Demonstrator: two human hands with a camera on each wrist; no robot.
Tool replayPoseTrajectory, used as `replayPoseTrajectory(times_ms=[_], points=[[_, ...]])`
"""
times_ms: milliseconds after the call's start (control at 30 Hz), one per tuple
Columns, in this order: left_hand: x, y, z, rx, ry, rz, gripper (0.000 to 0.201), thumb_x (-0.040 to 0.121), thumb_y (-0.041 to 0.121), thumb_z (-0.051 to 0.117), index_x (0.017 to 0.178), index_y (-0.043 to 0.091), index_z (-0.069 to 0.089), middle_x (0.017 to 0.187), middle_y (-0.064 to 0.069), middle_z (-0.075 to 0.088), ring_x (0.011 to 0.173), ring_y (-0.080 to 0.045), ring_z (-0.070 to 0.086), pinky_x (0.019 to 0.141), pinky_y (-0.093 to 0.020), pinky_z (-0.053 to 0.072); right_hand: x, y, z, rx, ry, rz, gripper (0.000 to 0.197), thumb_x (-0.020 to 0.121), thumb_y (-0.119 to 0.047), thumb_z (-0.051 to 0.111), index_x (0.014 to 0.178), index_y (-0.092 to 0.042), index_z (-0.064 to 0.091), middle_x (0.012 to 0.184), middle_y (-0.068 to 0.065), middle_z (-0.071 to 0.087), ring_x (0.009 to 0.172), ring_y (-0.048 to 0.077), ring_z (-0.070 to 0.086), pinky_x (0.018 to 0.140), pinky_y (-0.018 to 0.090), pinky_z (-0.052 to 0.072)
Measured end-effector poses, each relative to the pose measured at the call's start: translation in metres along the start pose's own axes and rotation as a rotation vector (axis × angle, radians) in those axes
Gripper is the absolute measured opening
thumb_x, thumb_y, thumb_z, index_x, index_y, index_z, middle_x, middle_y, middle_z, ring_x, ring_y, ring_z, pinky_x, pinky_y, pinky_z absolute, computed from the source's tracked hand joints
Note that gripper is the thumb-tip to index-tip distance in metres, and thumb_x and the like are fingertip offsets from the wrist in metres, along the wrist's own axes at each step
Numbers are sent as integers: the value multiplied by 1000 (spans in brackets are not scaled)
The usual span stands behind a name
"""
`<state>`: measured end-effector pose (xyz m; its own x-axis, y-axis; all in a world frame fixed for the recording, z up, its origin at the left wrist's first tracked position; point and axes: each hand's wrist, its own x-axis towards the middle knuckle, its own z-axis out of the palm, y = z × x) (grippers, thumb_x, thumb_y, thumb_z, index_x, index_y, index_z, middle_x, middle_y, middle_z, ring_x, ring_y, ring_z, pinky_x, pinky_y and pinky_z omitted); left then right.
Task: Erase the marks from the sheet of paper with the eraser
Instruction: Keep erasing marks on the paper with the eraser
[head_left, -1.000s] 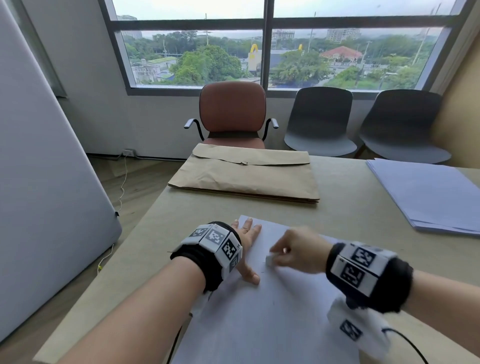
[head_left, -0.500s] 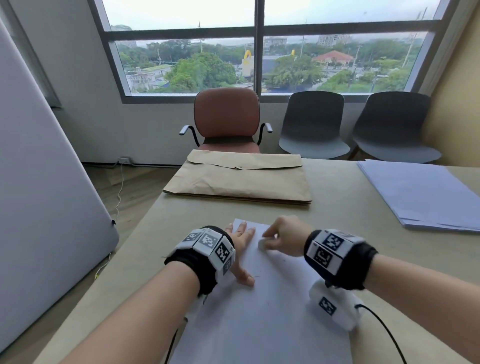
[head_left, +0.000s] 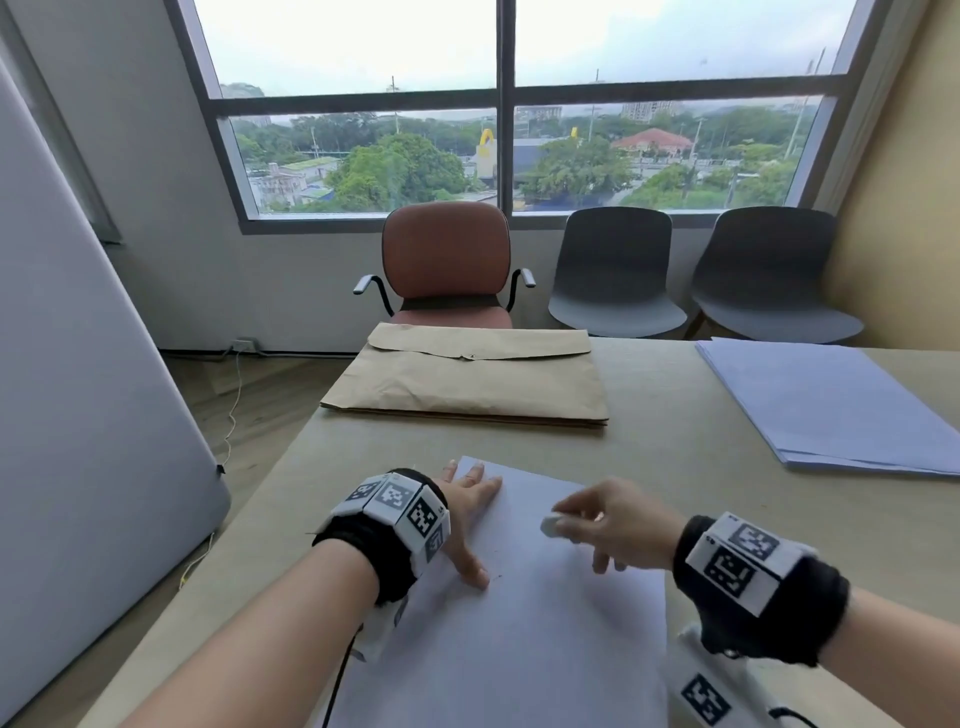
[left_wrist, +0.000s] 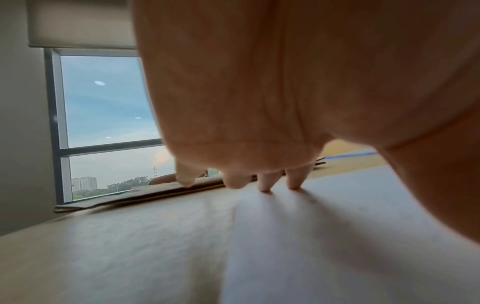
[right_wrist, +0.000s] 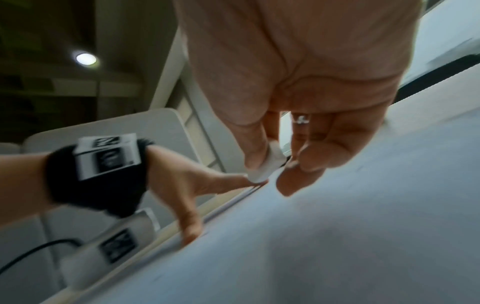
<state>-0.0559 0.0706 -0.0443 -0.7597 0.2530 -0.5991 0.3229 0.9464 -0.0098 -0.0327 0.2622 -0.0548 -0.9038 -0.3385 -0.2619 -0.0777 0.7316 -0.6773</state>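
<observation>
A white sheet of paper (head_left: 530, 613) lies on the beige table in front of me. My left hand (head_left: 467, 514) rests flat on the sheet's upper left corner, fingers spread and straight; its fingertips (left_wrist: 293, 183) press near the paper's far edge. My right hand (head_left: 608, 525) hovers just above the sheet's upper middle and pinches a small white eraser (head_left: 551, 526) between thumb and fingers. In the right wrist view the eraser (right_wrist: 267, 164) hangs a little above the paper (right_wrist: 337, 236). A faint dark speck (head_left: 500, 575) sits on the sheet beside my left thumb.
A brown paper envelope (head_left: 467, 384) lies at the table's far side. A stack of pale blue sheets (head_left: 831, 405) sits at the right. Three chairs (head_left: 447, 260) stand under the window. A grey panel (head_left: 78, 389) stands at the left.
My right hand with the eraser has lifted off the paper and moved right, away from my left hand. The left hand stays pressed on the sheet.
</observation>
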Motion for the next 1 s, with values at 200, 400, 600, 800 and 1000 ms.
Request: replayPoseTrajectory(times_ms=[200, 400, 600, 800, 1000], points=[[2, 7, -6, -78, 32, 49, 104, 77, 49, 69, 151, 29, -1, 156, 4, -22, 144, -18, -20, 117, -53, 0, 11, 4, -8, -2, 72, 21, 22, 87, -26, 60, 99, -10, 69, 62, -8, 57, 38, 1, 54, 43, 14, 43], [11, 27, 5, -164, 155, 45, 114, 73, 49, 73, 151, 13, -3, 159, -5, -7, 147, -17, -4, 119, -40, 9, 36, -18, 2, -292, 148, -97, 24, 84, -31, 62, 98, -14, 72, 95, 10, 71, 72, 18, 57, 66, 24, 41], [12, 23, 10, -241, 166, 38, 123, 72, 50, 74, 149, 16, -16, 159, -1, -4, 147, -17, 1, 118, -33, 11, 47, -18, 0, -645, -3, -296, 26, 91, -16, 50, 111, -19, 67, 103, 9, 58, 101, 26, 58, 77, 26, 42], [16, 22, 11, -155, 96, 43, 120, 76, 56, 67, 147, 12, -19, 157, -2, -19, 146, -16, -13, 117, -34, 0, 35, -14, -15, -766, -191, -436, 27, 94, -13, 47, 114, -15, 66, 107, 11, 60, 102, 23, 55, 68, 13, 24], [16, 22, 10, -175, 113, 61, 118, 76, 53, 69, 148, 15, -17, 157, -2, -19, 146, -17, -13, 117, -34, -1, 51, -24, -12, -774, -47, -345, 26, 92, -18, 47, 105, -23, 69, 80, -2, 51, 97, 23, 58, 75, 28, 42]])
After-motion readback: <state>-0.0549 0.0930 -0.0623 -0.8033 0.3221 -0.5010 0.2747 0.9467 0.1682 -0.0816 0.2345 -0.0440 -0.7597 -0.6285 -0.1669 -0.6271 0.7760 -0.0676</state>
